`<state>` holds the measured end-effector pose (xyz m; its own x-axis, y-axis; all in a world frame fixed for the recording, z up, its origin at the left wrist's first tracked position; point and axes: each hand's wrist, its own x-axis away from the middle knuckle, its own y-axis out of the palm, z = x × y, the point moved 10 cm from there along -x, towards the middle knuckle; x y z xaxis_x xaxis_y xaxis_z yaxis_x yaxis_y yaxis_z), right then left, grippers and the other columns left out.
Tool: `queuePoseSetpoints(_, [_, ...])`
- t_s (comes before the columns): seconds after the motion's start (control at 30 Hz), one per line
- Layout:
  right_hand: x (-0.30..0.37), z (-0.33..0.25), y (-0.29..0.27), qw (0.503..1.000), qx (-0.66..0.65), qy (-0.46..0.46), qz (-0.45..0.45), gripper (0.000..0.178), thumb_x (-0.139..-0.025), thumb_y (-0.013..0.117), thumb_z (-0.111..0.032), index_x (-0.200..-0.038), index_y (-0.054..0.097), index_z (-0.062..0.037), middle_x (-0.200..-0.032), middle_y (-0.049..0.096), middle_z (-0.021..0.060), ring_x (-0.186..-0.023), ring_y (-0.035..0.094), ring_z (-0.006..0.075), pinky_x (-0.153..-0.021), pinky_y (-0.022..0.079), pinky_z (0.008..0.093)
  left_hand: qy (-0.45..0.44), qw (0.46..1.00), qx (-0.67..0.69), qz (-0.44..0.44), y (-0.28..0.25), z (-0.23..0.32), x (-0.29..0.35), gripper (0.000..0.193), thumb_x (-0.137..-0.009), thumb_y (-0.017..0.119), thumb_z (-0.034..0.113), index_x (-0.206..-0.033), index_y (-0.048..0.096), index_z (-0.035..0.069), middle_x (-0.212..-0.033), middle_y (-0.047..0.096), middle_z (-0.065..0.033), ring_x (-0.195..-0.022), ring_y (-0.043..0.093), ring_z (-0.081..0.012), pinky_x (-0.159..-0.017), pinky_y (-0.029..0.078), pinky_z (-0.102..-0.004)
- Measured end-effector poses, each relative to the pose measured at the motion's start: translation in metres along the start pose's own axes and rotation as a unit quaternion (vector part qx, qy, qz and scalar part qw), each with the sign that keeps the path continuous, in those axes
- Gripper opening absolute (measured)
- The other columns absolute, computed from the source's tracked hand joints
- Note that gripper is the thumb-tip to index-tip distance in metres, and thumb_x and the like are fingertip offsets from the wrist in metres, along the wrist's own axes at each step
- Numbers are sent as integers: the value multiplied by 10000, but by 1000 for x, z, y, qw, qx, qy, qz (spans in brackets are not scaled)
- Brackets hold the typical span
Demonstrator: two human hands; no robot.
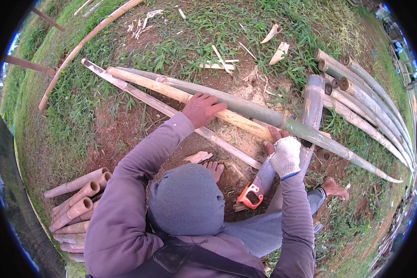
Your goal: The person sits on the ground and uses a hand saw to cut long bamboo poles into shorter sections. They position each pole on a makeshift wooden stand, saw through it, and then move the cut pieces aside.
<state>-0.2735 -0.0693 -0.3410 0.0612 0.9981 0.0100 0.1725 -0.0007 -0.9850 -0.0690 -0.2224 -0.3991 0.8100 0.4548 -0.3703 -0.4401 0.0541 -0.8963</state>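
Note:
A pale yellow bamboo pole (245, 123) slants across the middle. My bare left hand (203, 110) is closed over its mid-length. At the pole's near right end, my right hand (284, 155), in a white knit glove with bare fingertips, grips it. Right beyond lies a longer grey-green bamboo pole (257, 110). A split bamboo length (160, 106) lies on the near side, passing under my left wrist. Below my right hand, a handsaw with an orange handle (251, 196) leans with its blade pointing up toward the glove. The blade's far end is hidden.
A thick grey bamboo piece (313, 99) lies under the long pole. Several bamboo poles (356, 88) are stacked at right, short cut bamboo pieces (81, 208) at lower left. Shavings (279, 53) litter the grass. My bent knee (185, 199) and bare foot (334, 188) are close by.

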Motion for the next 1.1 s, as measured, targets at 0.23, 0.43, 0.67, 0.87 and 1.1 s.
queuePoseSetpoints(0.23, [-18, 36, -17, 996, 16, 51, 76, 607, -885, 776, -274, -1458, 602, -180, -1253, 646, 187, -1142, 633, 409, -1003, 482, 535, -25, 995, 74, -67, 3, -3, -35, 496, -894, 790, 353, -1340, 670, 170, -1130, 642, -67, -1128, 600, -303, -1004, 461, -466])
queuePoseSetpoints(0.43, [51, 60, -38, 940, -95, 177, 276, 439, -917, 709, -64, -1328, 583, 27, -1205, 629, 231, -1086, 638, 380, -920, 520, 459, -66, 994, 86, -23, 8, -7, -40, 452, -898, 795, 292, -1310, 687, 138, -1220, 643, -107, -1187, 586, -334, -1068, 447, -485])
queuePoseSetpoints(0.67, [198, -21, 144, 918, -6, 187, -349, 338, -800, 770, -390, -1001, 795, -120, -1031, 760, 130, -1022, 728, 321, -839, 554, 497, -65, 989, 124, -47, 22, -3, -44, 473, -877, 800, 252, -1309, 682, 100, -1309, 655, -126, -1233, 597, -347, -1115, 424, -491])
queuePoseSetpoints(0.87, [221, -37, 163, 908, -20, 194, -370, 334, -824, 793, -334, -1079, 790, -119, -1107, 772, 125, -1038, 737, 290, -866, 545, 481, -75, 987, 138, -43, 29, -13, -40, 459, -863, 799, 191, -1289, 698, 53, -1292, 691, -168, -1185, 630, -384, -1084, 455, -487])
queuePoseSetpoints(1.1, [247, -45, 133, 943, -117, 222, -220, 344, -792, 778, -299, -1010, 729, -38, -898, 755, 166, -874, 751, 358, -807, 562, 515, -82, 985, 139, -68, 43, -21, -46, 460, -876, 805, 224, -1295, 709, 58, -1304, 703, -179, -1201, 641, -407, -1076, 486, -473])
